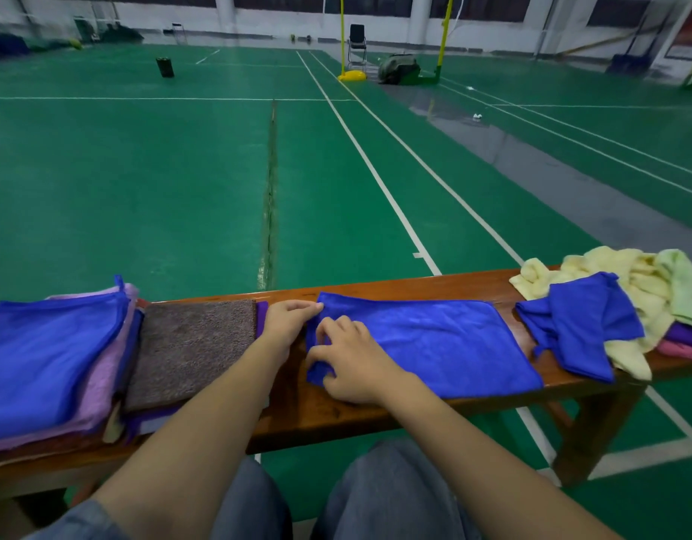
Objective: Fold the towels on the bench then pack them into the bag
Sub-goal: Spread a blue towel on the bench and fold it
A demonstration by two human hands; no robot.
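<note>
A blue towel [434, 341] lies spread flat in the middle of the wooden worktop [297, 407], in front of the seated person. The left hand [286, 325] pinches the towel's far left corner between thumb and fingers [303, 307]. The right hand [352, 364] rests on the towel's left edge, its fingers curled and bunching the cloth near the near left corner. To the left sits a folded brown towel [188, 348], and beyond it a folded stack [44, 356] topped in blue. At the right end lies a loose heap [625, 290] of yellow, green, purple and pink towels, with a crumpled blue one [586, 321] draped over it.
</note>
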